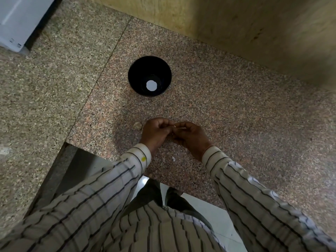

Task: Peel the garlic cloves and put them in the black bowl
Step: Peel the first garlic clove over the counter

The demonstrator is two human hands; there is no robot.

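left hand (156, 132): fingers curled, pinching one end of the garlic clove (177, 126) (small, pale)
right hand (190, 137): pinching the clove's other end
black bowl (140, 70): on the granite counter (236, 106), beyond both hands, well apart
garlic lump (137, 125): just beside the left hand

Both forearms, in striped sleeves (127, 171), reach forward and come near each other. The left hand (156, 132) and the right hand (191, 136) meet at the fingertips. The fingers of both hands are curled, and together they pinch a small pale garlic clove (175, 126). The backs of the hands face upward.
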